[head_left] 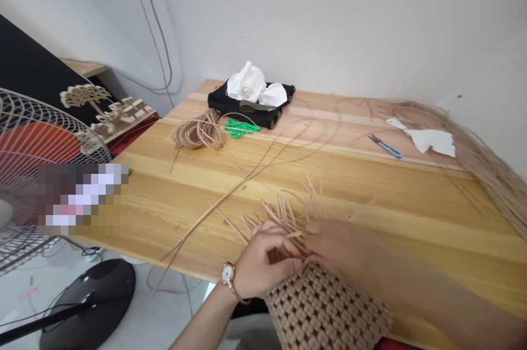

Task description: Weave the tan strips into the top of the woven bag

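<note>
A tan woven piece [325, 306] with an openwork pattern lies at the table's front edge, below my hands. Loose strand ends [284, 210] stick out past its upper edge. My left hand [267, 259], with a watch [227, 273] at the wrist, is closed with thumb and fingers on that upper edge. My right hand [329, 243] is closed at the same edge, close to the left fingertips; it is slightly blurred. A thin strand shows between the two hands, but I cannot make out which fingers grip it.
A strand coil [200, 130], green clips or ties [242, 128] and a black bag [224, 99] with white tissue [247, 84] lie at the back. Blue-handled snips [386, 147], white paper [432, 141] and long strands [489, 185] lie right. A fan [41, 147] stands left.
</note>
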The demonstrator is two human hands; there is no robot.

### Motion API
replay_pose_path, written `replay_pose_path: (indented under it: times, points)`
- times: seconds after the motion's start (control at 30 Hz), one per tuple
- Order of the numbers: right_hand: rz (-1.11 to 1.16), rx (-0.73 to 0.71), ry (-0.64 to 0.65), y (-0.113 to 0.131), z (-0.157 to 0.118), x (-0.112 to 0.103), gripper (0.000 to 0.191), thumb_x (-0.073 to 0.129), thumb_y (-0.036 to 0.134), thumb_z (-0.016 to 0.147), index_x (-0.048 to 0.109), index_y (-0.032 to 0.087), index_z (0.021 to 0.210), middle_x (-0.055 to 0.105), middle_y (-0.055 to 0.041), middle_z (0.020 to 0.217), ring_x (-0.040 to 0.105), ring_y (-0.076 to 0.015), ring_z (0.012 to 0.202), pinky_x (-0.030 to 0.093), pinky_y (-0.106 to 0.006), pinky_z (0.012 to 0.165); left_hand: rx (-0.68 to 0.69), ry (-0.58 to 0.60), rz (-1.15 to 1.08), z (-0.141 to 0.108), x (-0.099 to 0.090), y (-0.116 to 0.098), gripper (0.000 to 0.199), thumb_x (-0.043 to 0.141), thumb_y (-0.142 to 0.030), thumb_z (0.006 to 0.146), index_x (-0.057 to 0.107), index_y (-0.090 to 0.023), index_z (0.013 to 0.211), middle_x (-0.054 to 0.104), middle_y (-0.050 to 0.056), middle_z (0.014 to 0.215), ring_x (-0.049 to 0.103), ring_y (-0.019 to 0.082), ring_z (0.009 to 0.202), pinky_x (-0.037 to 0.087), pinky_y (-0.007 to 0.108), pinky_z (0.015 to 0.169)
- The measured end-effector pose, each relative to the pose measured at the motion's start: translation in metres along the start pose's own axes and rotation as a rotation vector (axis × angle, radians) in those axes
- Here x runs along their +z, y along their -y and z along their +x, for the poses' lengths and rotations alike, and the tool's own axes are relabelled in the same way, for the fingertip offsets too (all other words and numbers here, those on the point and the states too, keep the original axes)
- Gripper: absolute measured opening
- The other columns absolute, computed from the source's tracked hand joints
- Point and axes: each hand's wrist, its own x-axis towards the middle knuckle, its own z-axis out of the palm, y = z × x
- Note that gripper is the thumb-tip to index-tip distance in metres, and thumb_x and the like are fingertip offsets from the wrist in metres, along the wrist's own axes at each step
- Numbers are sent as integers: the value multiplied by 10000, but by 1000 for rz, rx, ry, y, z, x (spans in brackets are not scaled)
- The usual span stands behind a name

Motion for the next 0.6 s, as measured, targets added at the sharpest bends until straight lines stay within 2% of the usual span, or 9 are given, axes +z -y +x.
replay_pose_path:
  times: [0.07,0.13,0.33,0.43,0.5,0.53,0.6]
  points:
    - [-143,-84,-12,0,-1,2,179,451,136,816,614,169,750,597,-60,792,515,-171,728,342,-270,647,-3,19,-4,1,2,0,105,629,-242,713,637,-175,633,608,23,659,513,169,742,351,328,750]
    - [-217,-106,-51,1,-3,2,175,437,151,835,595,158,761,588,-55,783,509,-172,715,342,-274,627,5,20,-6,0,4,0,120,623,-224,718,629,-172,610,600,16,630,514,164,727,348,325,743]
    - [-64,-4,-142,1,-13,-3,162,451,200,841,565,165,731,565,-20,734,504,-146,681,355,-253,600,-4,83,72,1,3,0,89,628,-220,714,646,-181,637,595,15,626,500,177,775,343,329,763]
    - [-33,-38,-193,-5,-19,-5,117,461,172,833,569,177,790,577,-17,769,519,-147,721,386,-257,629,-34,83,91,0,0,1,99,639,-250,709,648,-182,638,600,15,648,509,184,805,343,333,786]
    - [-67,-132,-253,-9,-23,-4,141,439,142,840,575,179,846,594,-26,812,533,-155,769,411,-273,671,-68,20,103,-4,-3,5,99,656,-271,691,650,-190,749,614,21,749,515,193,844,342,349,817]
    - [-105,-187,-297,-11,-25,-3,170,418,135,851,583,177,851,602,-32,816,540,-159,775,422,-281,683,-96,-55,111,-7,-4,7,190,659,-278,685,633,-198,856,611,28,823,514,199,871,344,359,831]
    - [-207,-285,-415,-14,-29,-2,267,347,138,885,604,170,819,621,-44,798,555,-163,755,443,-292,681,-172,-302,138,-13,-5,11,413,641,-286,699,518,-207,1086,567,47,947,500,204,916,356,371,840]
